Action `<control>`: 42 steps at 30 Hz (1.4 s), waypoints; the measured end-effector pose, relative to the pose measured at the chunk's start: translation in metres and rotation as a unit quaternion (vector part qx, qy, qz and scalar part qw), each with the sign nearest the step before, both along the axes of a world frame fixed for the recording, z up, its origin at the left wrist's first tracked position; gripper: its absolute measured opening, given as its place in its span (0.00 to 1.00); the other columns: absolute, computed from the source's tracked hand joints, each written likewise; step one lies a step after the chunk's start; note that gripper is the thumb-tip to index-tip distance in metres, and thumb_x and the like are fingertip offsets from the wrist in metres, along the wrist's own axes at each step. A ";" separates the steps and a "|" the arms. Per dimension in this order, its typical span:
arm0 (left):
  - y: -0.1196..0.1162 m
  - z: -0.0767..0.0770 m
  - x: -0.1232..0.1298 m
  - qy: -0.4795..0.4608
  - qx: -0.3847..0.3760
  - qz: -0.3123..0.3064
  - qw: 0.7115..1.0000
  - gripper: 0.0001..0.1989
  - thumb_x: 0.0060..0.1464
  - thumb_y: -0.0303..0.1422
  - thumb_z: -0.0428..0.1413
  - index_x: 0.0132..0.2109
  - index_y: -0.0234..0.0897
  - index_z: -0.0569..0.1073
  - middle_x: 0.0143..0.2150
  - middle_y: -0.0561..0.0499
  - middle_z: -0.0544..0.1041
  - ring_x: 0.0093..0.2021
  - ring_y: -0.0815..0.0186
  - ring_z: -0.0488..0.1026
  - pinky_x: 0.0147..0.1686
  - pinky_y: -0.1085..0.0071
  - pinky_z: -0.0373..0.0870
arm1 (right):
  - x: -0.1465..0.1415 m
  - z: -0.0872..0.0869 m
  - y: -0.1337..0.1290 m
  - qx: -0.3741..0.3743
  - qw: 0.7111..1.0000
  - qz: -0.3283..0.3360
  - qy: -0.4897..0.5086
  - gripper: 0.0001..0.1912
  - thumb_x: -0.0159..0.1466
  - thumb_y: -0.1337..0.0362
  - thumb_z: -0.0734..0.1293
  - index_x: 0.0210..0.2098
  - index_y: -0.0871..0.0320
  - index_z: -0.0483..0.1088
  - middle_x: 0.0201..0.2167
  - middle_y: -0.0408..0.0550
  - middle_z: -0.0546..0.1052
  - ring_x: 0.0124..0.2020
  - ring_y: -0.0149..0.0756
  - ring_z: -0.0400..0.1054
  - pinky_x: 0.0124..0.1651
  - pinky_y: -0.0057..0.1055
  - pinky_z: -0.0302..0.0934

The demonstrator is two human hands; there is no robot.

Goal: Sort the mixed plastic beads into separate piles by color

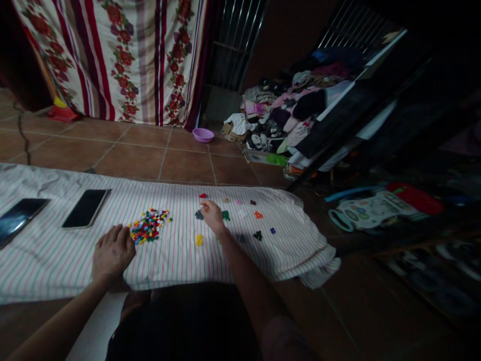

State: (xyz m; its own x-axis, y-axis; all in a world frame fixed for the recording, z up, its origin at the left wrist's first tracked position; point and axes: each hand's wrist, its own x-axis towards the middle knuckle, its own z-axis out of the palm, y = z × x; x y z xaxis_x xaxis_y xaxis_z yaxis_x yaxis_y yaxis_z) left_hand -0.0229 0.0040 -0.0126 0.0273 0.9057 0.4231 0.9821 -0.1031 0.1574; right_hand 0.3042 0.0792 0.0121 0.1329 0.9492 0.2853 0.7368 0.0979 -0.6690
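Note:
My left hand [113, 252] lies palm down on the striped cloth, its fingers loosely bent and resting against the near left edge of a mixed pile of small coloured pieces [150, 226]. My right hand [211, 214] hovers among small colour-sorted groups, with thumb and fingers pinched together; whatever is between the tips is too small to make out. Just beyond its fingertips are red pieces [203, 196], and dark grey pieces [199, 215] lie beside them. Green pieces [226, 215] sit right of the hand, yellow pieces [199, 239] nearer to me. Orange pieces [258, 214] are farther right.
Two phones, one a black-screened phone [85, 208], lie on the left of the striped cloth [165, 265]. Past the far edge, a purple basin [203, 135] stands on the tiled floor. A heap of clothes [285, 108] and a toy panel [376, 210] are at the right.

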 end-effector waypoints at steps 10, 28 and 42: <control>-0.003 0.004 0.001 0.016 0.001 -0.005 1.000 0.21 0.63 0.36 0.42 0.54 0.30 0.72 0.59 0.34 0.73 0.60 0.48 0.70 0.58 0.51 0.66 | 0.109 -0.001 -0.033 -0.004 0.987 -0.159 -0.039 0.14 0.57 0.68 0.60 0.36 0.55 0.77 0.34 0.47 0.80 0.37 0.38 0.72 0.44 0.32 0.65; -0.001 0.001 -0.001 -0.004 0.006 -0.008 1.000 0.21 0.62 0.36 0.42 0.53 0.31 0.72 0.58 0.33 0.73 0.58 0.47 0.70 0.58 0.49 0.66 | 0.160 -0.027 -0.042 -0.021 0.975 -0.214 -0.064 0.13 0.53 0.70 0.62 0.34 0.57 0.76 0.31 0.49 0.78 0.37 0.40 0.71 0.46 0.34 0.65; 0.000 0.000 -0.001 0.002 0.012 -0.008 1.000 0.22 0.63 0.36 0.41 0.52 0.29 0.73 0.57 0.32 0.74 0.58 0.46 0.71 0.57 0.49 0.66 | 0.162 -0.028 -0.046 0.007 0.978 -0.191 -0.082 0.14 0.57 0.68 0.61 0.37 0.59 0.78 0.35 0.52 0.77 0.38 0.41 0.70 0.48 0.36 0.65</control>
